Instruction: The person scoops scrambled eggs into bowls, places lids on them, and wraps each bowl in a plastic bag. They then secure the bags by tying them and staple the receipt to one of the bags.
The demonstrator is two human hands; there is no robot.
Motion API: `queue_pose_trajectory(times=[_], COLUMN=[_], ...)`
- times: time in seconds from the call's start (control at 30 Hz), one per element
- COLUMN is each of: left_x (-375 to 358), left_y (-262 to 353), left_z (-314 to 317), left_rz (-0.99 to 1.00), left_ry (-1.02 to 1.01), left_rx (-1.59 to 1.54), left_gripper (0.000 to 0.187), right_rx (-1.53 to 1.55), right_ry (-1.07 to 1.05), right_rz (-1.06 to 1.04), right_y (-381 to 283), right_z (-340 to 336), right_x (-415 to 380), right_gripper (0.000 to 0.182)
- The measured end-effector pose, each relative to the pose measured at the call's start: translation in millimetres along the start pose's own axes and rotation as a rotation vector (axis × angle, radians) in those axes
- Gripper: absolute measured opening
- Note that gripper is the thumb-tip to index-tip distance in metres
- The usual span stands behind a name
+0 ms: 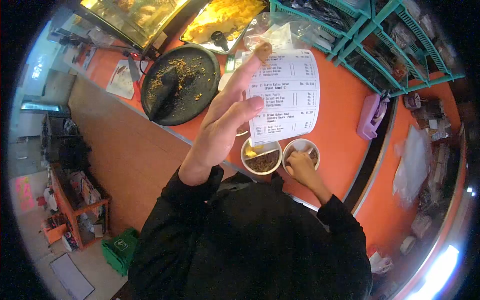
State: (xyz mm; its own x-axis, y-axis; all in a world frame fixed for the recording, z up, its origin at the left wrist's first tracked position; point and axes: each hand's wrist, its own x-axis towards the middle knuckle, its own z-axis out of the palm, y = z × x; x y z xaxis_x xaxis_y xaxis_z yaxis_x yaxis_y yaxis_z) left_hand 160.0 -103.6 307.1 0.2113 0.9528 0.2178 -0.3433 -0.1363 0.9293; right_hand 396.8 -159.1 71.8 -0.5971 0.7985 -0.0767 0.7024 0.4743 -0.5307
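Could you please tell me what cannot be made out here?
Head view: what the right hand touches inside the right bowl; the hand covers it.
Head view: part of the counter; the receipt and left hand cover it.
Head view: the faintest lines on the receipt; too small, blurred.
Head view: the rest of the glass case; cut off by the top edge.

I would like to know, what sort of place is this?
Probably a takeaway food kitchen or stall: the left hand holds a printed slip listing dishes, two partly filled white bowls stand on the orange counter, and yellow food is heaped beyond.
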Motion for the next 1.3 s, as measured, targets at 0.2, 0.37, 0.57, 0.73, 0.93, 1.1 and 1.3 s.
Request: queue_pose_trajectory(times=[0.2,0.37,0.57,0.73,0.93,1.1,1.3], left_x=[11,16,27,32,22,18,5], left_y=[-7,-25,-35,-44,-51,-42,-36], left_z=[6,3,-4,-3,5,16,16], left_rz=[-0.026,-0.065,-0.07,-0.098,-0.064,-0.061,-0.101], left_ry=[0.083,0.239,0.338,0.383,0.426,0.327,0.2], left_rx=[-0.018,0.075,0.238,0.192,0.183,0.139,0.031], left_gripper=[0.061,0.065,0.067,0.07,0.065,0.06,0.057], right_rx=[-0.049,-0.67,-0.663,-0.446,-0.411,0.803,0.605], right_ry=[0.396,0.711,0.557,0.772,1.278,0.68,-0.107], right_rz=[0.435,0.495,0.83,0.982,0.755,0.293,0.33], right_y=[122,347,447,479,435,250,43], right_z=[-128,-136,-144,-159,-170,-162,-71], right_x=[71,140,175,180,162,107,28], right_gripper=[0.024,0.035,0.052,0.056,0.037,0.004,0.014])
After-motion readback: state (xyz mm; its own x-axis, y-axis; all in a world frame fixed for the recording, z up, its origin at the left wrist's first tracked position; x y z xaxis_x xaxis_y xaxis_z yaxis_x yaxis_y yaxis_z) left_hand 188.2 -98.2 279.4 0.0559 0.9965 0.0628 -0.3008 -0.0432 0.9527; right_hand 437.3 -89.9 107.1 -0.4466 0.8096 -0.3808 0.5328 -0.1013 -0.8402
